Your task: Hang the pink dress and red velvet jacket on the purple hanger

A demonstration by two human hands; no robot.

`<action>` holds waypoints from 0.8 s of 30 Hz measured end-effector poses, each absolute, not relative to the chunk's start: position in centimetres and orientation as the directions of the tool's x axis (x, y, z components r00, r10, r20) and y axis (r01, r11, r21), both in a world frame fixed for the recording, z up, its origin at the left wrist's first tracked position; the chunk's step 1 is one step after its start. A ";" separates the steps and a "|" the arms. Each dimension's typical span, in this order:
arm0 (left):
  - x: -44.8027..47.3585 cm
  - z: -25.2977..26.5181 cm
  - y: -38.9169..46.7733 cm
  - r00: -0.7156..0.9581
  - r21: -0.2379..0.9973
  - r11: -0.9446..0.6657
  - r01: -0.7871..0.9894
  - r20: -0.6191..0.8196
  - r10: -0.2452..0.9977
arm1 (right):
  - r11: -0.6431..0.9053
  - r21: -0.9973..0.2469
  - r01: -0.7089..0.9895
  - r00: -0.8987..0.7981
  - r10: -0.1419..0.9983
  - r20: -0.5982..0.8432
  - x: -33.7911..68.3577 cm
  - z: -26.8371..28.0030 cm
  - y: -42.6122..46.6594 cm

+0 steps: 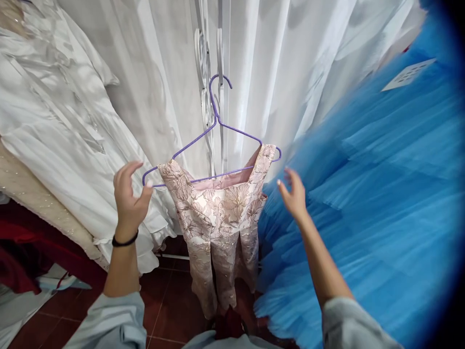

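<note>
A pink floral brocade dress [225, 208] with wide shoulder straps hangs on a purple hanger [236, 128] in front of me. The hanger's hook is up by a white metal rack [221, 58]; whether it rests on it I cannot tell. My left hand [131, 196] is at the hanger's left end, thumb and fingers apart, its thumb tip close to the hanger. Off the hanger's right end, my right hand [293, 193] hovers with fingers parted, holding nothing. A dark band circles my left wrist.
White garments [65, 111] hang on the left, with a beige sparkly one and dark red cloth [22, 252] below. A big blue tulle dress [370, 203] fills the right side, bearing a white card [409, 75]. White curtain [269, 63] hangs behind; dark red tiles [170, 310] cover the floor.
</note>
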State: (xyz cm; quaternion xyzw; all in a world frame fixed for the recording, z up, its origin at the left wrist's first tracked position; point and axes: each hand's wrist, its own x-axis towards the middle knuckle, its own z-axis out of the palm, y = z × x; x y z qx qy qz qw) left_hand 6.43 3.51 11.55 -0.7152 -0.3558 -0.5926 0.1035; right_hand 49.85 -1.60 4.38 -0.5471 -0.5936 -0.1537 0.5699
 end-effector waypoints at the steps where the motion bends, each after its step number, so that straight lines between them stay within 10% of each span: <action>1: 7.2 13.4 3.7 0.142 0.192 -0.708 0.680 0.912 0.385 | 0.356 -0.437 0.826 0.239 0.481 0.843 50.5 6.3 -0.6; 5: 9.4 16.0 5.0 0.280 0.193 -0.673 0.715 0.802 0.528 | 0.472 -0.495 0.730 0.032 0.699 0.714 51.7 13.7 3.5; 11: 6.0 13.7 7.1 0.058 0.361 -0.585 0.726 0.816 0.576 | 0.491 -0.577 0.653 -0.049 0.788 0.614 53.1 15.0 2.3; 17: 3.7 6.8 9.7 -0.264 0.790 -0.566 0.236 0.613 0.745 | 0.469 -0.669 0.577 0.024 0.809 0.587 52.9 14.3 0.9; 24: 8.8 -4.7 9.0 -0.276 0.932 -0.265 -0.247 0.194 0.941 | 0.221 -0.948 0.229 0.256 0.926 0.278 52.2 7.2 2.2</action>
